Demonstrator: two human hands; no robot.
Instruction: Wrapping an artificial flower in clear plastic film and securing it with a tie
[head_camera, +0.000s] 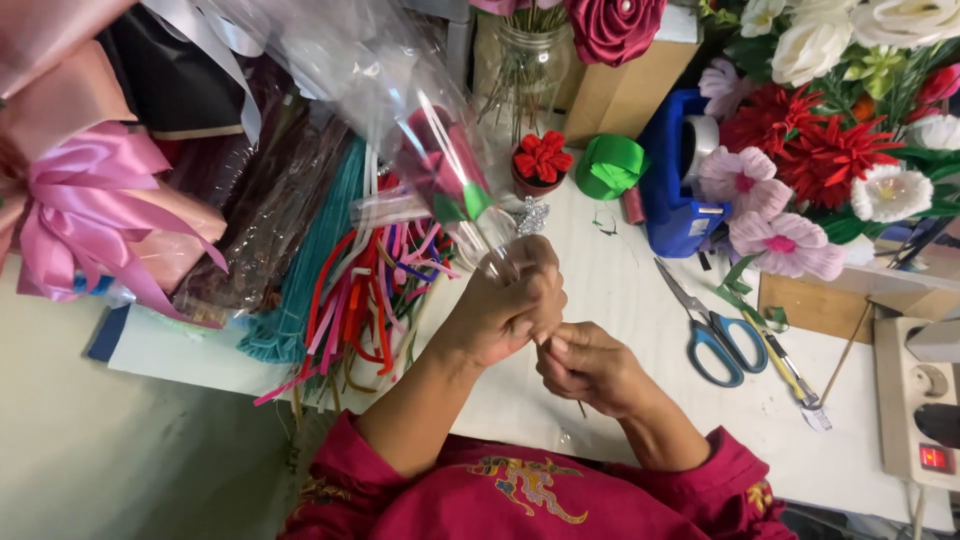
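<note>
Right hand (590, 368) pinches the thin stick end nearest the body; left hand (508, 305), just beyond and touching it, clenches the neck of the cellophane-wrapped flower (440, 165), whose long axis runs up-left over the white surface (620, 280). Blue-handled scissors (712, 330) lie right.

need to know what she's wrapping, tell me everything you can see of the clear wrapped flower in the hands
The wrapped flower is a dark pink bloom with green leaves, inside a glossy clear plastic sleeve. The sleeve flares wide at the top and narrows to a gathered neck, tilting up and to the left over the table. The left hand grips the neck; the right hand pinches just below it, where a thin stick pokes out. The stem is mostly hidden.
</note>
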